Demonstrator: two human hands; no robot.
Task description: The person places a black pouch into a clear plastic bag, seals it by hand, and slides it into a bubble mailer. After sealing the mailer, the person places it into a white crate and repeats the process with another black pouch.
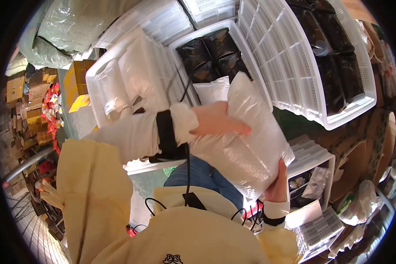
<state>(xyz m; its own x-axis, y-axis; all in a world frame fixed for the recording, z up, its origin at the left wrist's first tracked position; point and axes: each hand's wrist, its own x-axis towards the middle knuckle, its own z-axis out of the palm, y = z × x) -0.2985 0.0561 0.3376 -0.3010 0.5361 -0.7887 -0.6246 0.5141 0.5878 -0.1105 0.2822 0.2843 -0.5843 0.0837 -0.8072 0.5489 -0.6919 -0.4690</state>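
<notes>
A plump, shiny white bag [262,136] is held in front of my body, tilted, with a bumpy surface; its contents cannot be made out. My left hand [222,119] lies across the bag's upper face, fingers stretched out flat. At the lower right edge, my right hand [276,184] grips the bag, its fingers partly hidden behind it. Just beyond, another white bag [213,91] rests in a white plastic crate [260,86] with several dark filled bags [211,55]. My left forearm covers part of the neighbouring crate.
On the left, a white crate [92,86] holds plump white bags [135,70]. Stacked white crates [290,79] rise at right, the top one with dark bags [339,79]. A smaller crate [331,169] stands lower right. A cardboard box [77,81] and a black cable [188,176] are nearby.
</notes>
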